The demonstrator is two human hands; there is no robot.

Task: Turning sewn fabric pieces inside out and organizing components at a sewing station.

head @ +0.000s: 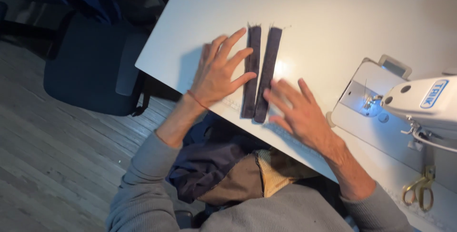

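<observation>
Two long dark fabric strips lie side by side on a white table point(309, 27), the left strip point(252, 60) and the right strip point(269, 55). My left hand point(218, 72) lies flat with its fingers spread, the fingertips touching the left strip. My right hand point(297, 113) rests flat near the table's front edge, fingers apart, its fingertips at the lower end of the right strip. Neither hand grips anything.
A white sewing machine point(423, 103) stands at the right, its lit needle area point(369, 101) beside my right hand. Brass scissors point(421, 191) lie at the far right front. Dark and tan fabric point(223, 170) is bunched in my lap. A dark chair point(95, 65) stands left of the table.
</observation>
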